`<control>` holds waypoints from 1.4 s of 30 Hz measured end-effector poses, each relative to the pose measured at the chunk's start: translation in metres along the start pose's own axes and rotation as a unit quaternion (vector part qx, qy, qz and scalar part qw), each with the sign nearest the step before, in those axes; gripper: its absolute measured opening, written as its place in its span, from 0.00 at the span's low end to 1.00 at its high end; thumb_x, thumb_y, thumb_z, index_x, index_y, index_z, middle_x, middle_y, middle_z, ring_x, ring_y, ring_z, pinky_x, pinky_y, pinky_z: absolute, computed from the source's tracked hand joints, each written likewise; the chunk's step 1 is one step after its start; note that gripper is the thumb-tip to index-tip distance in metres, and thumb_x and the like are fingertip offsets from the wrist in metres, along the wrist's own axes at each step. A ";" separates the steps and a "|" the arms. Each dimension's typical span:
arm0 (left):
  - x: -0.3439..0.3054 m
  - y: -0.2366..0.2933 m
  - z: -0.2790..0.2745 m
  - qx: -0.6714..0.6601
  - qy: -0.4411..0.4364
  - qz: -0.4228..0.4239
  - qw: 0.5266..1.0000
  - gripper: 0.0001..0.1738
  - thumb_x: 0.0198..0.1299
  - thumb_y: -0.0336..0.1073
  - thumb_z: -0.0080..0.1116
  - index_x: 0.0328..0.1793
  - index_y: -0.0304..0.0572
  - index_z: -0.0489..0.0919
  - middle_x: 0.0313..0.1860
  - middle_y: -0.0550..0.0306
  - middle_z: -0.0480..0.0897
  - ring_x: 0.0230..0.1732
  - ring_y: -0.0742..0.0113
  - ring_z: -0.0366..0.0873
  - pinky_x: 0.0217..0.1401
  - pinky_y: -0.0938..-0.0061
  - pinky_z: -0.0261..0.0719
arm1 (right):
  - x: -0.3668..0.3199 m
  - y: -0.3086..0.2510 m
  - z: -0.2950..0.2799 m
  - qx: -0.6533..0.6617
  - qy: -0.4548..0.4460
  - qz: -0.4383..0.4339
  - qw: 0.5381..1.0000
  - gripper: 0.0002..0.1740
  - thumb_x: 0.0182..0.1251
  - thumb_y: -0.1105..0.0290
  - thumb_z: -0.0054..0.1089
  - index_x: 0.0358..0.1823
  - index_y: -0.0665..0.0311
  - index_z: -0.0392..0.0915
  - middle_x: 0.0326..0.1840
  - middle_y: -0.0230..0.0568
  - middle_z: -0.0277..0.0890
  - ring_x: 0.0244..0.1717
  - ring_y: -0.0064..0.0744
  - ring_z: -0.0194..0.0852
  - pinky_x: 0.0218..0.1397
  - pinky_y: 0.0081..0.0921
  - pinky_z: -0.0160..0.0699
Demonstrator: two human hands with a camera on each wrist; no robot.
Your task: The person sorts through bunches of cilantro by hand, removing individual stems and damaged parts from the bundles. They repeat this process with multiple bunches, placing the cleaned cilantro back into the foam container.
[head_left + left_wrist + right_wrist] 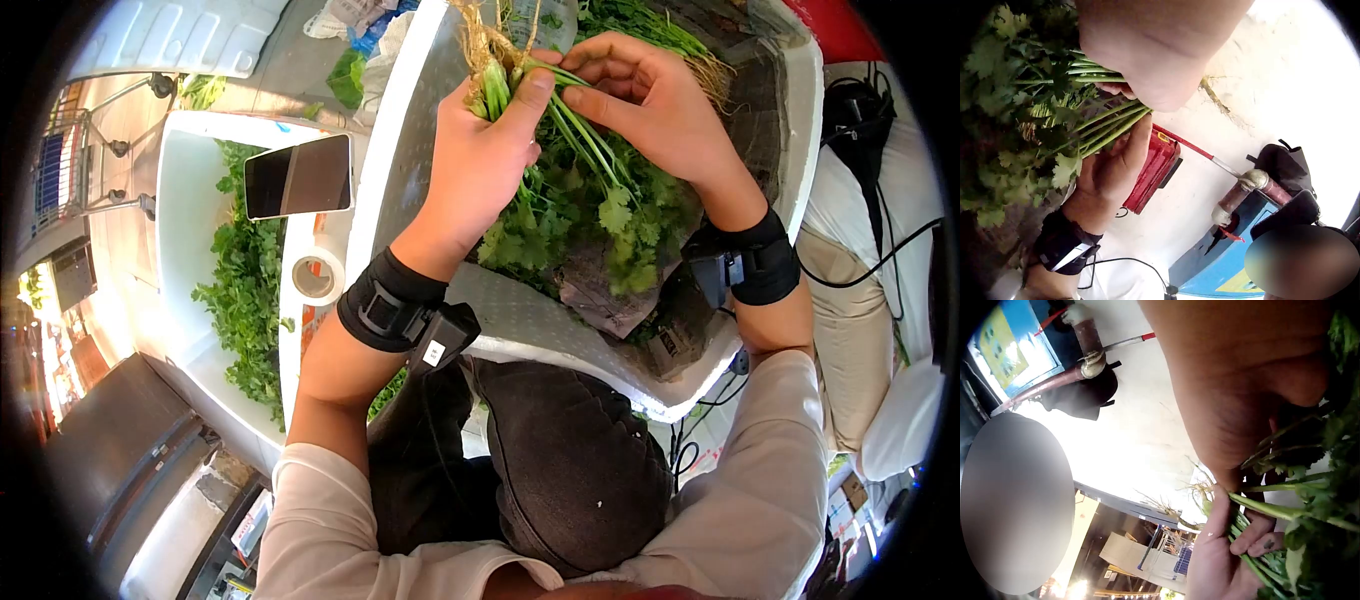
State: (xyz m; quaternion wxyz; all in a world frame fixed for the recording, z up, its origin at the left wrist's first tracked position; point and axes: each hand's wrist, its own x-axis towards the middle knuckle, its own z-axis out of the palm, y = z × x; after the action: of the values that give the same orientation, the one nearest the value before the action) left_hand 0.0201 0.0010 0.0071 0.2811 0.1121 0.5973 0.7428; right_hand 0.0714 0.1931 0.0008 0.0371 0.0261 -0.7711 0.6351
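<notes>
In the head view my left hand [490,145] grips a bunch of cilantro [495,90] by its stems, just below the pale, stringy roots [476,40]. My right hand [655,110] pinches several green stems [590,140] between thumb and fingers, close beside the left thumb. Leafy tops [625,235] hang below both hands. In the left wrist view the stems [1116,125] fan out from the right hand [1113,175]. The right wrist view shows the left hand's fingers [1250,534] curled round stems, with the right fingertips partly hidden behind the right palm.
Under the hands stands a white foam box [540,310], with more rooted greens [650,35] at its far side. A second foam box [185,200] at left holds leafy greens [245,310]. Near its edge lie a phone [300,178] and a tape roll [318,275].
</notes>
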 end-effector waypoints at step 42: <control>-0.002 0.004 -0.002 0.017 0.038 -0.042 0.998 0.17 0.74 0.46 0.62 0.48 0.37 0.82 0.23 0.68 0.70 0.22 0.78 0.64 0.28 0.76 0.67 | 0.007 -0.011 0.003 0.110 0.193 -0.049 0.974 0.04 0.74 0.79 0.59 0.47 0.65 0.75 0.38 0.27 0.74 0.37 0.13 0.72 0.41 0.15 0.71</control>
State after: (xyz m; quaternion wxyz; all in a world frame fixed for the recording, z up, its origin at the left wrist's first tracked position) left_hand 0.0203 -0.0021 0.0106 0.2868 0.0630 0.6241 0.7241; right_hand 0.0652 0.1877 0.0115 0.2127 -0.0553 -0.6725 0.7067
